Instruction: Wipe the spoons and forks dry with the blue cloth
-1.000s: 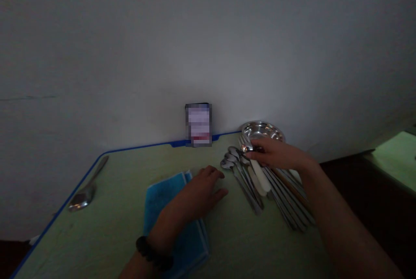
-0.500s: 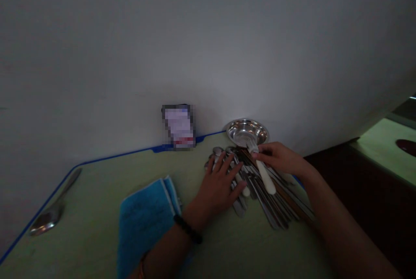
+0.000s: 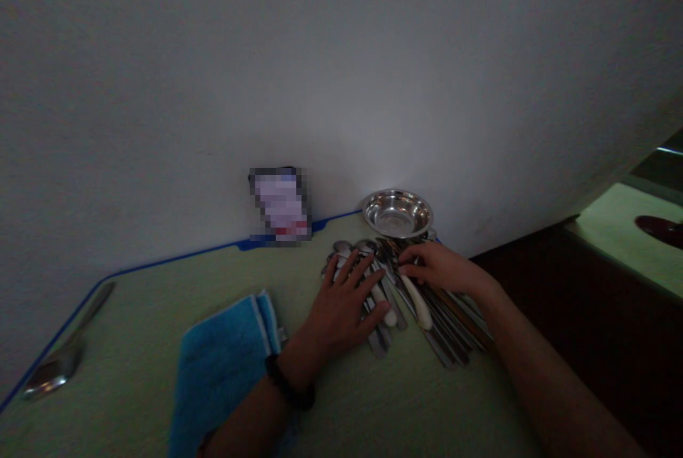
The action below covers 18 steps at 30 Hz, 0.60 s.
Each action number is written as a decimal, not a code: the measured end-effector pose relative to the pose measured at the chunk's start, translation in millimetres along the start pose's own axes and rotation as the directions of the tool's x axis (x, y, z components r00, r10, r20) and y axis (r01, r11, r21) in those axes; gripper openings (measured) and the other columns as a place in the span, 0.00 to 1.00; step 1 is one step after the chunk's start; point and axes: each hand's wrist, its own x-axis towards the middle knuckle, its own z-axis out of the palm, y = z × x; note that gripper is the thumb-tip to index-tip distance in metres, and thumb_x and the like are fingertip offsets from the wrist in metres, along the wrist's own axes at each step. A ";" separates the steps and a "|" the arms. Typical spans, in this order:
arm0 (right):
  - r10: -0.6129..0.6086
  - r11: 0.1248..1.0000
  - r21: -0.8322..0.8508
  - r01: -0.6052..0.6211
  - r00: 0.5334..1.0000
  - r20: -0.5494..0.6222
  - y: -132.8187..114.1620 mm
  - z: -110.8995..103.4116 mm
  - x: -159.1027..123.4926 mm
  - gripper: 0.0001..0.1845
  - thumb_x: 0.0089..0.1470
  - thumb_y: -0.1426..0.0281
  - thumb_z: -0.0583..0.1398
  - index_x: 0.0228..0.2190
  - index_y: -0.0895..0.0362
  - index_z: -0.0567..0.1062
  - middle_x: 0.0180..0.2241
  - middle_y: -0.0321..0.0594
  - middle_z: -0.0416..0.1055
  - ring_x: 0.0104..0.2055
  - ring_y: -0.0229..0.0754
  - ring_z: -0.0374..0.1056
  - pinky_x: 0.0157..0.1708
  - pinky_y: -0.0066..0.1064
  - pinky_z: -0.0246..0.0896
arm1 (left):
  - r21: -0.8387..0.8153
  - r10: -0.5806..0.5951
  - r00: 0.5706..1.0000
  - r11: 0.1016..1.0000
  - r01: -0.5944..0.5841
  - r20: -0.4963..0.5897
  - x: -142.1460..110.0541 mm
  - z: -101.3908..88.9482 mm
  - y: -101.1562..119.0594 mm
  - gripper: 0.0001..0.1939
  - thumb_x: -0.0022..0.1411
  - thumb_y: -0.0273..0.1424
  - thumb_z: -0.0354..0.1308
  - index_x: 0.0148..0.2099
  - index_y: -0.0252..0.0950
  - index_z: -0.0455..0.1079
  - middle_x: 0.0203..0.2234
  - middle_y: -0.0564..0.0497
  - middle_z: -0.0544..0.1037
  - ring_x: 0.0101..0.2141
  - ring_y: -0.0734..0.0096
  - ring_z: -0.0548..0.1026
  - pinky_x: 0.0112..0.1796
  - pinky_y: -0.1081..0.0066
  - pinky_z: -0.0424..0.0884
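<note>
My left hand (image 3: 346, 301) lies flat with fingers spread over the left part of a pile of cutlery, touching several spoons (image 3: 341, 248) and a white handle (image 3: 385, 309). My right hand (image 3: 440, 269) is closed, its thumb and fingertips pinching the neck of a fork with a white handle (image 3: 419, 305). The fork rests low on the pile between my hands, tines pointing away to the left. Metal handles (image 3: 448, 344) fan out toward me beneath it. Part of the pile is hidden under both hands.
A shiny steel bowl (image 3: 398, 216) stands behind the pile by the wall. A blurred phone (image 3: 281, 205) leans on the wall. At left lie a folded blue towel (image 3: 224, 365) and a large serving spoon (image 3: 56, 373). Another table (image 3: 613, 237) stands at far right.
My right hand has lowered the white-handled fork from near the bowl onto the pile, closer to my left hand. The left hand stays spread on the cutlery. The view has shifted slightly right.
</note>
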 end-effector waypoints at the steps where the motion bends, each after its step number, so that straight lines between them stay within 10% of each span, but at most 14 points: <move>1: 0.035 0.999 0.024 -0.035 0.999 0.006 1.2 0.1 0.4 0.11 0.50 0.66 0.56 0.31 0.60 0.73 0.27 0.39 0.72 0.25 0.35 0.65 0.26 0.28 0.57 | 0.008 0.002 1.000 1.000 -0.002 0.001 -0.7 0.0 -0.4 0.26 0.63 0.45 0.41 0.59 0.41 0.55 0.60 0.47 0.55 0.61 0.55 0.45 0.57 0.47 0.37; 9: 0.094 0.994 -0.064 -0.094 0.996 -0.002 -5.6 1.8 -3.7 0.20 0.50 0.55 0.55 0.30 0.59 0.74 0.27 0.43 0.74 0.26 0.39 0.68 0.25 0.28 0.58 | 0.026 0.023 1.000 0.999 -0.023 -0.006 -5.7 -4.7 -6.5 0.25 0.61 0.45 0.44 0.56 0.39 0.59 0.59 0.45 0.56 0.60 0.53 0.47 0.57 0.46 0.39; 18: 0.084 0.963 -0.243 -0.115 0.988 -0.132 -27.3 20.5 3.4 0.13 0.51 0.65 0.54 0.28 0.59 0.76 0.28 0.44 0.76 0.31 0.42 0.70 0.29 0.28 0.56 | -0.031 0.071 0.997 0.997 -0.071 -0.008 -10.5 -11.5 -16.4 0.27 0.59 0.46 0.49 0.57 0.40 0.58 0.58 0.46 0.57 0.59 0.54 0.50 0.58 0.48 0.40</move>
